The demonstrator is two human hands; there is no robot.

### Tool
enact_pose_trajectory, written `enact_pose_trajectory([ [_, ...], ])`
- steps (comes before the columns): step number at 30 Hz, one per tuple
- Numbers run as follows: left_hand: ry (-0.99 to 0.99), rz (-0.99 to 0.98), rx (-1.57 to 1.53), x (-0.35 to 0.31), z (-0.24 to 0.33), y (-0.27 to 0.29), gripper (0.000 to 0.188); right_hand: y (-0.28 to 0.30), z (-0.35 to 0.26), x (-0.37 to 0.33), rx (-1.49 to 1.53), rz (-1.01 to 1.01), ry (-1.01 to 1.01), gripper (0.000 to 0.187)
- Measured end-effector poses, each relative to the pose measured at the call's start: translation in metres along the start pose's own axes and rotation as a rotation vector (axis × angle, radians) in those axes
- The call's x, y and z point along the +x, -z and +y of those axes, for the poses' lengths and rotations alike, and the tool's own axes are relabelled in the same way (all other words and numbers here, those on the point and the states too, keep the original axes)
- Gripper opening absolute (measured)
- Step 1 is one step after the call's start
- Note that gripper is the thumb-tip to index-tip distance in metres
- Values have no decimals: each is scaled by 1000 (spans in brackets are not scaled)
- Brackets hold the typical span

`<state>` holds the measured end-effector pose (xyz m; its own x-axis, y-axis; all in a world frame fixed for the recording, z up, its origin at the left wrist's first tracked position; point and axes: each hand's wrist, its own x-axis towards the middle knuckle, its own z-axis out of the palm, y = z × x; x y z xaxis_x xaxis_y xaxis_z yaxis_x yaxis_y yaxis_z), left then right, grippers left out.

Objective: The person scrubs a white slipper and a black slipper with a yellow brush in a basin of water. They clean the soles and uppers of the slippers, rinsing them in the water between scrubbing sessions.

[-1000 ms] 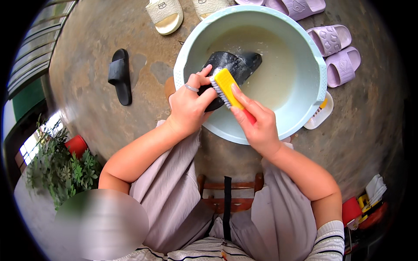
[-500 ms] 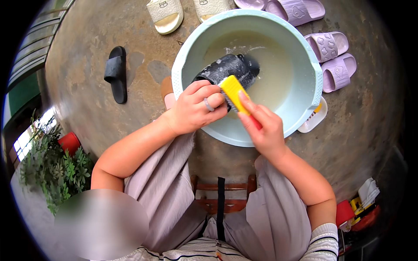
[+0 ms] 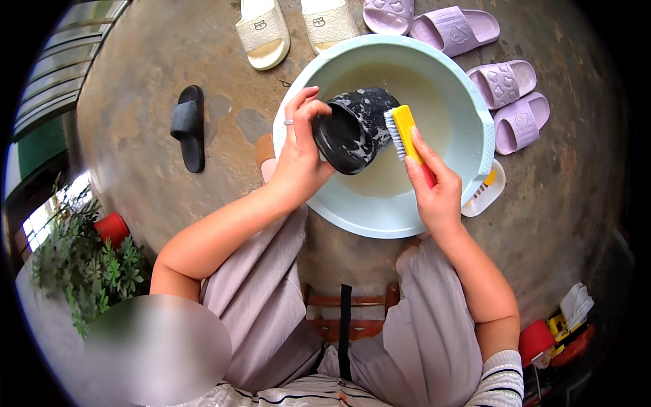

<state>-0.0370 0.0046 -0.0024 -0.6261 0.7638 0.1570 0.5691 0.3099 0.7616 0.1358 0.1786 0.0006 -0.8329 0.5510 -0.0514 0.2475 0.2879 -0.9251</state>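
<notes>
Over a pale blue basin (image 3: 325,214) of cloudy water, my left hand (image 3: 303,152) grips a black slide slipper (image 3: 363,122) by its near end. White suds streak the strap and the inside of the slipper, whose opening is tilted toward me. My right hand (image 3: 437,190) is closed round the red handle of a scrub brush (image 3: 408,132) with a yellow back. Its white bristles face left, close beside the slipper's right side; whether they touch it I cannot tell.
A matching black slipper (image 3: 188,129) lies on the concrete floor at left. Cream slippers (image 3: 264,34) and lilac slippers (image 3: 502,85) surround the basin's far and right sides. A white slipper (image 3: 485,190) sits against its right rim. A leafy plant (image 3: 102,271) stands at lower left.
My left hand has turned the black slipper so its opening now shows. The brush has moved right, off the slipper's near part, with its bristles now facing left.
</notes>
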Motion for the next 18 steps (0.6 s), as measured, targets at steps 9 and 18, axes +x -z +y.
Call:
enact_pose_trajectory([
  [9,121,-188,-200,1,21,-3,116,0,-19,-16,-10,-75,45,45],
  [18,5,-269,-243,-9,14,1,105,-11,-15,-2,24,-77,-7,47],
])
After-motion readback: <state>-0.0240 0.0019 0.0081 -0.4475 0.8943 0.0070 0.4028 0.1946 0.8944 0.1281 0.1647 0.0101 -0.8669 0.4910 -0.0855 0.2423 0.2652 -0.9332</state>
